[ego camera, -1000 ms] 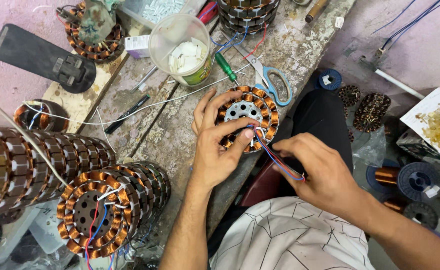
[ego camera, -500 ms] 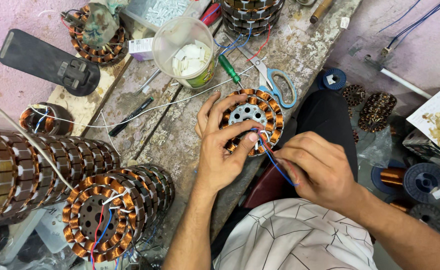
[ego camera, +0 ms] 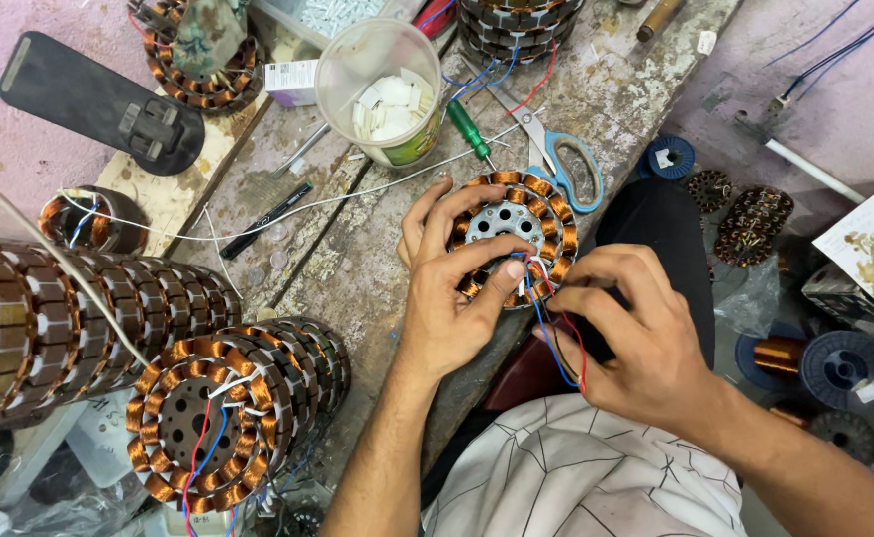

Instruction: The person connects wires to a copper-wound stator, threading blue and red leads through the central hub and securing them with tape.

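- A row of wound stators is stacked at the left of the desk, apparently finished.
- One copper-wound stator is pressed flat at the desk edge by the left hand, fingers spread, thumb on the winding.
- Red and blue leads are pinched by the right hand; their joining seems unfinished, though the fingertips hide it.
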